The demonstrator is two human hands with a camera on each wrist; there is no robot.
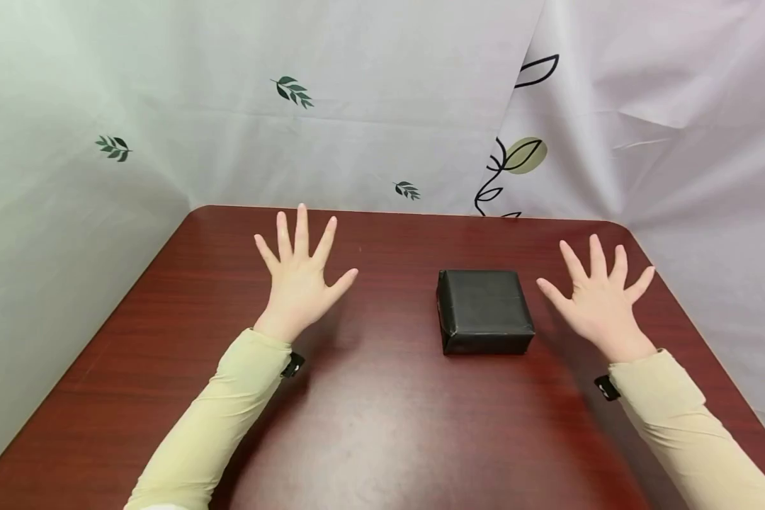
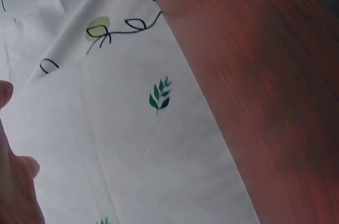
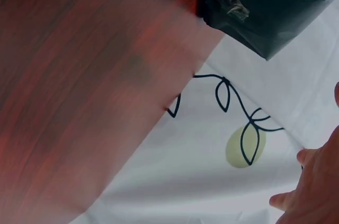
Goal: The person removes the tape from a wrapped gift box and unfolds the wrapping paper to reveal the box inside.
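A black box (image 1: 487, 304), square-topped and low, sits on the reddish-brown table right of centre in the head view. My left hand (image 1: 298, 287) is held out over the table left of the box, fingers straight and spread, holding nothing. On the box's other side, my right hand (image 1: 602, 304) is spread the same way, its thumb pointing toward the box with a gap between. The right wrist view shows the box (image 3: 270, 15) at the top, its dark wrapping scuffed at one corner. Only part of the left hand (image 2: 18, 181) appears at the left wrist view's edge.
The table (image 1: 370, 425) has rounded far corners. White cloth (image 1: 382, 106) with leaf prints hangs behind it and along both sides. Each wrist wears a small black device, visible at the left cuff (image 1: 255, 354) and right cuff (image 1: 656, 382).
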